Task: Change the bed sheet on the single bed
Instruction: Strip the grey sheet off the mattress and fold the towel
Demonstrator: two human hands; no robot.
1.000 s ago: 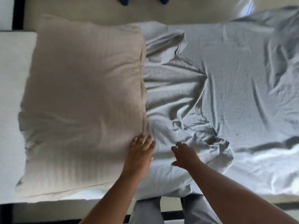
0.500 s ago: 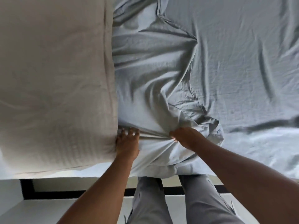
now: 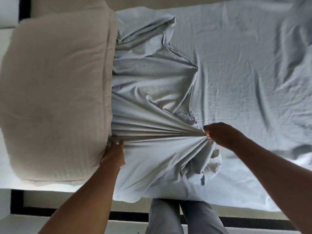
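A pale grey-blue bed sheet point(image 3: 236, 68) lies wrinkled over the single bed, bunched in folds near the middle. A large beige pillow point(image 3: 55, 92) rests on the left part of the bed, over the sheet's edge. My right hand point(image 3: 221, 134) grips a gathered bunch of the sheet, and tight pleats run from it toward the pillow. My left hand point(image 3: 114, 155) is at the pillow's near right corner, fingers tucked in where the sheet goes under the pillow; its grip is hidden.
The near edge of the bed point(image 3: 67, 187) runs across the lower frame, with a dark frame strip point(image 3: 128, 215) and pale floor below. My grey-trousered legs point(image 3: 182, 217) stand against the bed. White mattress point(image 3: 5, 36) shows at the far left.
My right hand has pulled the bunched sheet to the right, stretching it into tight pleats. My left hand stays at the pillow's corner. The view has pulled back from the bed.
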